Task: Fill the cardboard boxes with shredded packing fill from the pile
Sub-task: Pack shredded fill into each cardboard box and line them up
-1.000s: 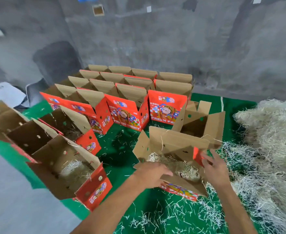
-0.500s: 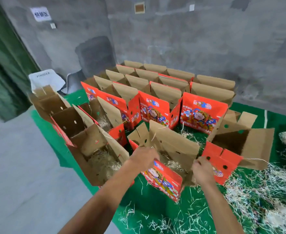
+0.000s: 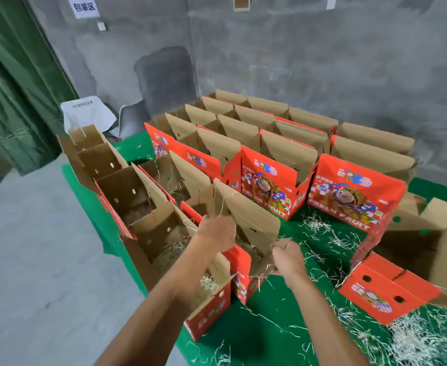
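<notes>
Underfoot: green mat (image 3: 270, 326) | grey concrete wall (image 3: 322, 62) | green curtain (image 3: 14, 88)

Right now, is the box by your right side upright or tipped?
Tipped: the red box lies on its side on the green mat, opening facing sideways.

Open red-and-brown box (image 3: 246, 233) stands upright on the green mat with fill inside, packed rows of boxes (image 3: 275, 143) behind, pale shredded fill (image 3: 423, 336) piled bottom right.
</notes>
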A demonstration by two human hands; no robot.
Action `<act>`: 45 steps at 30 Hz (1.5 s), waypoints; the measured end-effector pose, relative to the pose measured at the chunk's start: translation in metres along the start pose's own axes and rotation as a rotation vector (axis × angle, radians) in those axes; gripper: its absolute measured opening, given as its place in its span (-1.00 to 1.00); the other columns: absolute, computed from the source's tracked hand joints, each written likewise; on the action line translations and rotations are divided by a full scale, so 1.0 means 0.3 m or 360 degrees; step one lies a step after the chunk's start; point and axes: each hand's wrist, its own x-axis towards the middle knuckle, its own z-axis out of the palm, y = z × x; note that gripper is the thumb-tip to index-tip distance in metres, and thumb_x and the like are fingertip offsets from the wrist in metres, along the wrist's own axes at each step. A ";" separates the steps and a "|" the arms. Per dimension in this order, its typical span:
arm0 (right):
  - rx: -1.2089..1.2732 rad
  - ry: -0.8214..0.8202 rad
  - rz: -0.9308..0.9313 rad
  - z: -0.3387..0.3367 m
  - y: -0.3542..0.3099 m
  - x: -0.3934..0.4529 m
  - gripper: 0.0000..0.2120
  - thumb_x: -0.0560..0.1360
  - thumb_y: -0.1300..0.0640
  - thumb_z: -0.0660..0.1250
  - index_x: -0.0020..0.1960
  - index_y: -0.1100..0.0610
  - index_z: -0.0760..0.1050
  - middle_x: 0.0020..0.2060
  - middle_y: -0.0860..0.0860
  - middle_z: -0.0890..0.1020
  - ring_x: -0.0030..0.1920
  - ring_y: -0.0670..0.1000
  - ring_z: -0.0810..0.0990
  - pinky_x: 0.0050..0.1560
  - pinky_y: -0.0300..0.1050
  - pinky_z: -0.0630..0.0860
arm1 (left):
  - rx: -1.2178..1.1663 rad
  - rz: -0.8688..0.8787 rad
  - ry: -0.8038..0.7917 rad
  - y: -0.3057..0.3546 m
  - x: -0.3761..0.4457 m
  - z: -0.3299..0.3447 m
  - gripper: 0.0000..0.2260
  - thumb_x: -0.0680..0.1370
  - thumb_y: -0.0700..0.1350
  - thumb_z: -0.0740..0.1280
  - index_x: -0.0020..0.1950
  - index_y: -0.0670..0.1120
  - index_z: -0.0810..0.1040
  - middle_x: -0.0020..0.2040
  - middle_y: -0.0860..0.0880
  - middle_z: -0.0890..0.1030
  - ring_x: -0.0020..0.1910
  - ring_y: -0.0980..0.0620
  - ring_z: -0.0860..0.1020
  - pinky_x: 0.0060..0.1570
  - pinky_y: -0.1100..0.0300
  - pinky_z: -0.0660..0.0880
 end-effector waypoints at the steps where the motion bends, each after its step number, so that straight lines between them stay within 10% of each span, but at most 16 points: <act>1: 0.0018 -0.0007 0.0002 0.034 -0.017 0.016 -0.86 0.52 0.28 0.22 -0.06 0.13 0.53 -0.10 0.13 0.66 -0.11 0.10 0.68 -0.18 0.12 0.70 | -0.0016 -0.0008 -0.0003 -0.023 0.017 -0.006 -0.73 0.54 -0.22 0.22 0.21 -0.14 0.57 0.13 -0.13 0.65 0.18 -0.14 0.59 0.28 -0.01 0.39; 16: 0.0052 -0.0151 -0.0130 0.489 -0.254 0.275 -0.78 0.58 0.21 0.29 -0.21 0.09 0.60 -0.25 0.00 0.70 -0.23 0.01 0.68 -0.19 -0.09 0.57 | 0.0036 -0.0129 -0.0004 -0.419 0.261 -0.014 -0.69 0.60 -0.17 0.19 0.31 -0.22 0.45 0.22 -0.18 0.60 0.28 -0.17 0.52 0.42 -0.20 0.23; 22: 0.0311 -0.0397 0.0148 0.630 -0.333 0.366 -0.88 0.63 0.32 0.20 -0.02 0.20 0.50 0.10 0.23 0.61 -0.24 0.19 0.74 -0.17 0.03 0.70 | -0.0035 -0.0131 0.0019 -0.497 0.288 -0.042 -0.78 0.58 -0.16 0.22 0.19 -0.16 0.52 0.03 -0.09 0.64 0.13 -0.13 0.58 0.41 -0.19 0.26; 28: 0.0853 -0.0681 0.0370 0.664 -0.384 0.337 -0.86 0.64 0.29 0.20 0.15 0.32 0.45 -0.05 0.26 0.71 -0.14 0.15 0.75 -0.26 -0.10 0.65 | -0.0092 -0.0074 -0.0065 -0.500 0.293 -0.045 -0.70 0.58 -0.11 0.21 0.30 -0.07 0.51 0.20 -0.06 0.59 0.25 -0.10 0.52 0.40 -0.14 0.24; 38: 0.1236 -0.0490 -0.0080 0.289 -0.275 0.243 -0.68 0.62 0.02 0.30 0.27 0.19 0.56 0.15 0.07 0.69 0.19 0.09 0.66 0.20 0.09 0.60 | -0.0470 0.0449 0.0428 -0.124 0.285 -0.085 -0.87 0.57 -0.08 0.23 0.05 0.05 0.55 -0.08 0.02 0.65 -0.06 -0.06 0.63 -0.05 0.00 0.59; 45: 0.1531 0.0076 -0.0198 -0.231 -0.078 0.118 -0.78 0.60 0.11 0.33 0.09 0.24 0.63 -0.01 0.18 0.71 -0.04 0.14 0.71 -0.15 -0.08 0.63 | -0.0629 0.0969 0.0392 0.379 0.248 -0.097 -0.83 0.60 -0.01 0.25 0.15 0.10 0.56 0.04 0.09 0.69 0.01 0.03 0.64 0.02 0.07 0.58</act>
